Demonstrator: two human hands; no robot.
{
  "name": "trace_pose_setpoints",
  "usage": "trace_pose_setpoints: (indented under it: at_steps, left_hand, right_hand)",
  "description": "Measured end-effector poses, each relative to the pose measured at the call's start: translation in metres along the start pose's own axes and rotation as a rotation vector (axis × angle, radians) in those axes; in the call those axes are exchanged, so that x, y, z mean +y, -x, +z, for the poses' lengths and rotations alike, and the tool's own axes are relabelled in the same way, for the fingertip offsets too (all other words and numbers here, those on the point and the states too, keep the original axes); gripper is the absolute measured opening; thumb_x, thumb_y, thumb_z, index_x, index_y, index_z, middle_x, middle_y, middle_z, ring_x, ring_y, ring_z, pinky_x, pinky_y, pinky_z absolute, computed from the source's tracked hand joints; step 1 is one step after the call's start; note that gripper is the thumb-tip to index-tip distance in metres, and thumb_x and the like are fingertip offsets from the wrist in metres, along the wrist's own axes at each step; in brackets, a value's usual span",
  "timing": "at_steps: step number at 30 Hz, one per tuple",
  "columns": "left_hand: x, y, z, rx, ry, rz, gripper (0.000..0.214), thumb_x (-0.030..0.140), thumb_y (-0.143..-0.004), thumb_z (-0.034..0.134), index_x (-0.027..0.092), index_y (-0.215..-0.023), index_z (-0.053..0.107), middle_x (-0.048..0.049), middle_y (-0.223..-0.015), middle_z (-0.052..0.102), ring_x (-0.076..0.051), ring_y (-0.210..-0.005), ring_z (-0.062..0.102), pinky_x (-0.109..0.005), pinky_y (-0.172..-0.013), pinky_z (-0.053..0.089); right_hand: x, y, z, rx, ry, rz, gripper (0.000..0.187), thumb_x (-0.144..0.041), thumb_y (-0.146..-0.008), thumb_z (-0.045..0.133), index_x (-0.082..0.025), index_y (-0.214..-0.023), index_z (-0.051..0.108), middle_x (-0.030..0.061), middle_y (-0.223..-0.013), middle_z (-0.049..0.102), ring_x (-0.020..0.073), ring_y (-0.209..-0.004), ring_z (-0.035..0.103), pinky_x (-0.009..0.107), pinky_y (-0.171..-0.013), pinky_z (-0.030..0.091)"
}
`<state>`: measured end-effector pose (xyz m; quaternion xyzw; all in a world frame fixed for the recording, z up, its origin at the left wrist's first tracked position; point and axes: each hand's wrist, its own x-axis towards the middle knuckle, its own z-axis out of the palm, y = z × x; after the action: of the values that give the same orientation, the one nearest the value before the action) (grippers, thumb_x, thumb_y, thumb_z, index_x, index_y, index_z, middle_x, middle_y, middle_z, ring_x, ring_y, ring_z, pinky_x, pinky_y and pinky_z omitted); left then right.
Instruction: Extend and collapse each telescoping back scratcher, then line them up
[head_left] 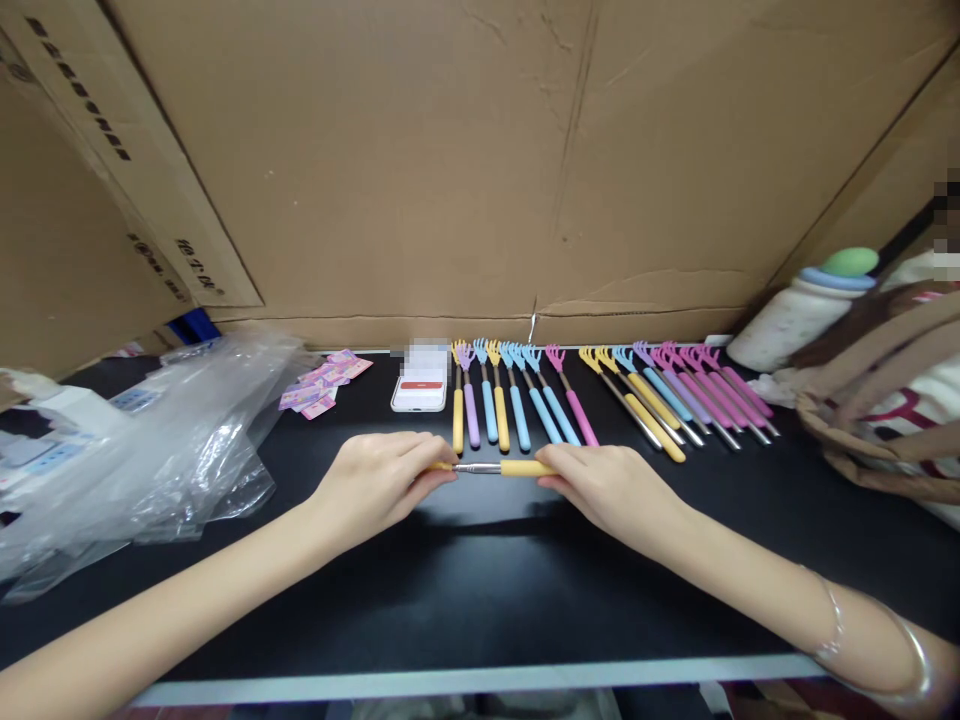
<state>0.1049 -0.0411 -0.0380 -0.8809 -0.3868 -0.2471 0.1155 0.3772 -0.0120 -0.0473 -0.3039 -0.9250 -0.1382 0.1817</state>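
Observation:
A yellow telescopic back scratcher (519, 468) is held level between my two hands, above the black tabletop. My left hand (390, 475) is closed around its yellow end on the left, so the claw there is mostly hidden. The fingers of my right hand (600, 478) pinch the yellow handle at the other end. A short length of metal shaft shows between the two yellow parts. Just beyond my hands lie back scratchers (502, 415) in yellow, purple, blue and pink, claws pointing away. Another group of back scratchers (679, 400) lies to the right, with some metal rod ends showing.
Clear plastic bags (172, 450) are heaped on the left. Small pink and purple cards (326, 380) and a phone (420, 385) lie at the back. A white bottle (802, 315) and a fabric bag (885, 420) stand on the right. Cardboard (412, 180) walls the back.

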Motion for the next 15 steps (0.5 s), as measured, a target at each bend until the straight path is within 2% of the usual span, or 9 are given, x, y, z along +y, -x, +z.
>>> trace_pose_setpoints:
  at_steps: [11, 15]
  left_hand:
    - [0.002, -0.009, 0.006, -0.093, 0.113, -0.097, 0.018, 0.032, -0.092, 0.045, 0.021, -0.082, 0.055, 0.0043, -0.073, 0.067, -0.011, -0.06, 0.061, -0.019, -0.054, 0.037]
    - [0.002, -0.009, 0.012, -0.117, 0.091, -0.153, 0.016, 0.035, -0.089, 0.05, 0.023, -0.082, 0.058, 0.0055, -0.071, 0.067, -0.01, -0.057, 0.06, -0.019, -0.051, 0.034]
  right_hand:
    - [0.0, 0.0, 0.003, -0.011, 0.019, -0.006, 0.038, -0.035, -0.099, 0.024, -0.017, -0.082, 0.052, 0.0006, -0.062, 0.062, 0.0098, -0.048, 0.055, 0.024, -0.044, 0.022]
    - [0.0, 0.0, 0.002, -0.042, 0.052, 0.027, 0.036, -0.035, -0.099, 0.026, -0.017, -0.079, 0.051, 0.0004, -0.062, 0.062, 0.0096, -0.049, 0.055, 0.025, -0.044, 0.02]
